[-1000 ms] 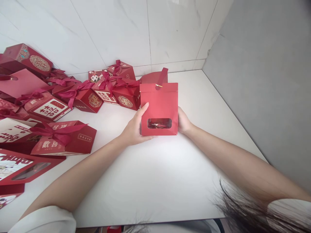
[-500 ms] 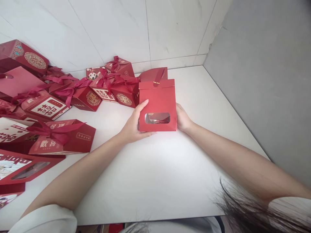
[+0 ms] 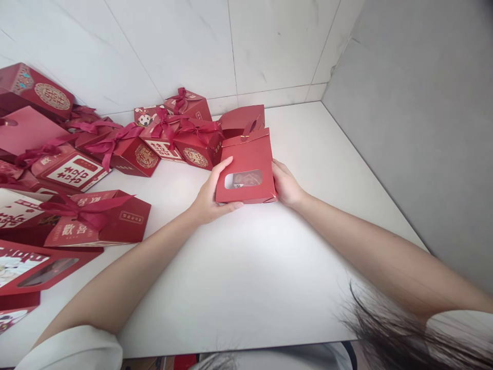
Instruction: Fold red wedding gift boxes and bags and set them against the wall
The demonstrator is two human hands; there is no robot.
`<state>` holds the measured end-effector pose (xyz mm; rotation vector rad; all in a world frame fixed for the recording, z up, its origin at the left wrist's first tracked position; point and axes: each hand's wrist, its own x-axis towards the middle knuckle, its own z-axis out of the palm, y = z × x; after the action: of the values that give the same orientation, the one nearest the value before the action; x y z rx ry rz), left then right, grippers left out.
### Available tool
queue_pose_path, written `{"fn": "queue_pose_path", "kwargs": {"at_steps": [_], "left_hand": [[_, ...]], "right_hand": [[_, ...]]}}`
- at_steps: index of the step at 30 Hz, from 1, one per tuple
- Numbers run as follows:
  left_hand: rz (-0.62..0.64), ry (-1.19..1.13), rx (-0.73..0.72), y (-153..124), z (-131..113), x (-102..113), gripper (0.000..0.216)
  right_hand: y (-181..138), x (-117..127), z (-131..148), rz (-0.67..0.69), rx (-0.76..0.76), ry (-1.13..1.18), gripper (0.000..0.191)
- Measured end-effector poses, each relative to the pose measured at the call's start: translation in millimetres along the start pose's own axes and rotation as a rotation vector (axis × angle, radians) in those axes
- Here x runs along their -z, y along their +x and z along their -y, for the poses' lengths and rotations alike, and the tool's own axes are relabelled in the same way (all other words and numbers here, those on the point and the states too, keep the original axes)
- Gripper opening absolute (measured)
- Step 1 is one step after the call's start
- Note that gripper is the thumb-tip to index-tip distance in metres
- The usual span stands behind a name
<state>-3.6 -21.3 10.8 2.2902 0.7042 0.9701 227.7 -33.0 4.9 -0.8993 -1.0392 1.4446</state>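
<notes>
Between my two hands is a red paper gift box (image 3: 246, 154) with a folded top and a clear oblong window low on its near face. Something partly visible lies behind the window. My left hand (image 3: 211, 198) grips the box's left side, thumb on the front and fingers under the lower edge. Against the right side presses my right hand (image 3: 287, 185), its fingers partly hidden behind the box. The box leans back, away from me. Just behind it stands another red box (image 3: 244, 115).
Many red gift boxes crowd the left and back of the white table (image 3: 239, 288). One ribbon-tied box (image 3: 100, 218) lies near my left forearm, above a windowed red box (image 3: 50, 267). A tiled wall (image 3: 185, 46) rises behind, and a grey panel (image 3: 416, 113) borders the right side.
The held gift box has tilted back and shifted slightly left, so its bottom edge shows more. Both hands have kept their hold on it.
</notes>
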Motion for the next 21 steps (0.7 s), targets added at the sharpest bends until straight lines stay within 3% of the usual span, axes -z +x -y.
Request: {"fn": "queue_pose_path", "kwargs": {"at_steps": [21], "left_hand": [[-0.013, -0.044, 0.031, 0.6, -2.1, -1.0, 0.101]], "right_hand": [[-1.0, -1.4, 2.6, -0.010, -0.007, -0.057, 0.051]]}}
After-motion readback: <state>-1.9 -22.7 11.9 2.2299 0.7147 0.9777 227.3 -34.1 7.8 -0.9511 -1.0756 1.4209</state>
